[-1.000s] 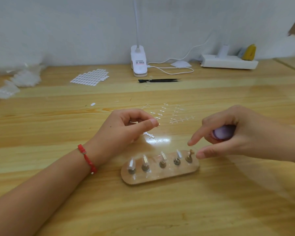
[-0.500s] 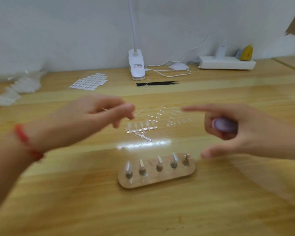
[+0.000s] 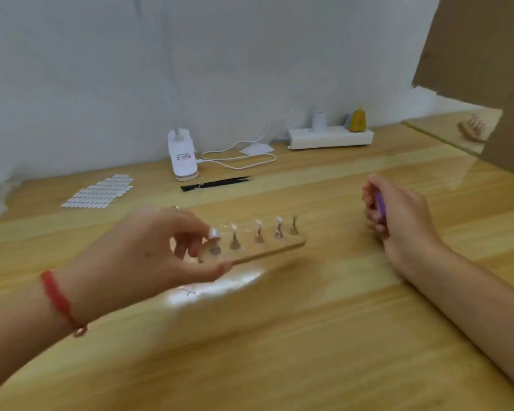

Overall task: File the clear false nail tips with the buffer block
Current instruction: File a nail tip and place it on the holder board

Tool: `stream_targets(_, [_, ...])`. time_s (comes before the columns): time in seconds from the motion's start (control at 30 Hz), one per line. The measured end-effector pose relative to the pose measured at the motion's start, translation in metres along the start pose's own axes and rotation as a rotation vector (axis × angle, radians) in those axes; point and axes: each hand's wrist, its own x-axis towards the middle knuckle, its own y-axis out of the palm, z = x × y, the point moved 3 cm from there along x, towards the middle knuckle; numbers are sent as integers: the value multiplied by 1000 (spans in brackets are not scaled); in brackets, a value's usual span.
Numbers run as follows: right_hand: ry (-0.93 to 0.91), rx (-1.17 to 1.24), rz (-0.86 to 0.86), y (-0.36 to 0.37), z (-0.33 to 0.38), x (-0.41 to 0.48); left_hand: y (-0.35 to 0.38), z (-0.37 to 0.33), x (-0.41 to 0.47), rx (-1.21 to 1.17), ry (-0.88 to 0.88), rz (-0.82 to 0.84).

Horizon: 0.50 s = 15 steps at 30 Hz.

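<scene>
Nail tips (image 3: 258,223): clear, mounted one per peg on the pegs (image 3: 234,243), in a single row along the stand (image 3: 273,247). Four tips made out; on the rightmost peg, too blurred to tell. Location of row: mid-table, between the two hands, nearer the left one.

Stand: flat wooden strip with rounded ends, long axis running left to right, right end angled away from the viewer. Resting on the table (image 3: 309,336) or lifted clear of it: cannot tell, owing to motion blur.

Left hand (image 3: 149,256): grasping the left end of the stand. Thumb at the front edge, fingers curled over the top beside the leftmost peg. Red bracelet (image 3: 55,292) on the wrist.

Right hand (image 3: 404,221): well apart from the stand, to its right. Fingers clenched round the buffer (image 3: 379,203), purple, with only a narrow strip visible between fingers and palm. Buffer apart from all tips.

Background, along the wall:
- white lamp base (image 3: 182,158) with white cable (image 3: 241,161) trailing to the right;
- white power strip (image 3: 330,138) carrying a yellow plug (image 3: 357,120).

In front of the lamp base: black tweezers (image 3: 217,183), lying flat. Left of the tweezers: tab sheet (image 3: 98,192), white, made up of many small oval pieces. Bright glare (image 3: 217,287) on the table surface, just below the thumb of the left hand.
</scene>
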Motion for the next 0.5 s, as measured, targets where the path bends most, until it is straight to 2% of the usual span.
stream_targets(0.07, [33,116,-117,-8,-1,9,16,-18,58,-106,-8,-53])
stream_targets(0.27, [-58,107,-417,-32,3,18,113,-100,227,-249,-64,68])
stream_targets(0.33, [-75,100,-441,-31,2,16,141,-125,273,-274,-77,116])
stream_targets(0.5, [-72,210,-373,-35,-9,25,201,-190,357,-226,-85,182])
